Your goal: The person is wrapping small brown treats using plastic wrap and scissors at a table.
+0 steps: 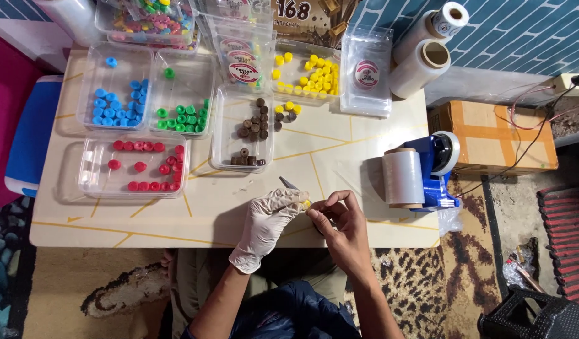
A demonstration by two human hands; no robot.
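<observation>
while both hands pinch 1 small yellow piece, gloved left hand meets bare right hand below round-labelled clear packets.

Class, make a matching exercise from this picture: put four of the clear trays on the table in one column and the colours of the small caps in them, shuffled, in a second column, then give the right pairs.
Trays:
1. far left tray
2. near left tray
3. tray right of the far left one
4. far tray beside the film rolls

Cap colours:
A. green
B. yellow
C. blue
D. red

Pairs: 1-C, 2-D, 3-A, 4-B
</observation>
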